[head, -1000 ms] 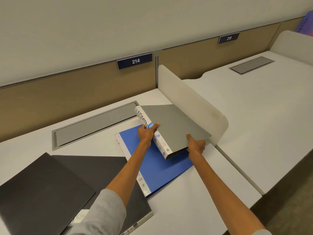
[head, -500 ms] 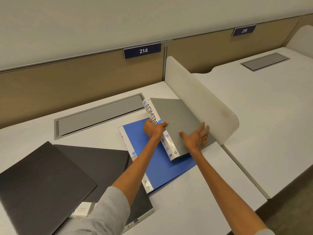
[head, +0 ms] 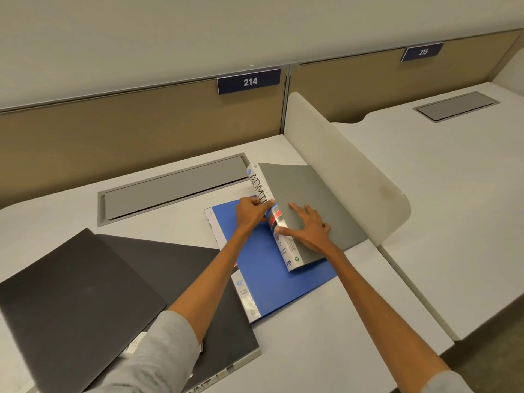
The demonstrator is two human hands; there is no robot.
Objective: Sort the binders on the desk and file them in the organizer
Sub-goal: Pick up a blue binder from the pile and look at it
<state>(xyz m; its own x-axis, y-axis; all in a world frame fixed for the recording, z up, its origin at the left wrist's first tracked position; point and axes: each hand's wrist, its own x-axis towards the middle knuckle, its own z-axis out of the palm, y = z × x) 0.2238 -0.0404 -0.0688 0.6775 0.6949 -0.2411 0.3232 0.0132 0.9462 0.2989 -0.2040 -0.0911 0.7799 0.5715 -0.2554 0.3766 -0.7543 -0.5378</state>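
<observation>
A grey binder (head: 314, 199) with a white spine reading "ADMIN" leans tilted against the white desk divider (head: 348, 163). Its lower edge rests on a blue binder (head: 272, 273) lying flat on the desk. My left hand (head: 251, 212) grips the grey binder's spine, fingers curled at its edge. My right hand (head: 307, 228) lies spread flat on the grey cover, thumb against the spine. No organizer is in view.
Two dark grey binders (head: 79, 304) (head: 181, 268) lie overlapping at the desk's near left. A grey cable hatch (head: 173, 188) is set into the desk behind the binders. A neighbouring desk (head: 453, 199) lies right of the divider.
My right hand has moved from the grey binder's lower right corner up onto its cover and now presses flat there. My left hand has stayed at the spine.
</observation>
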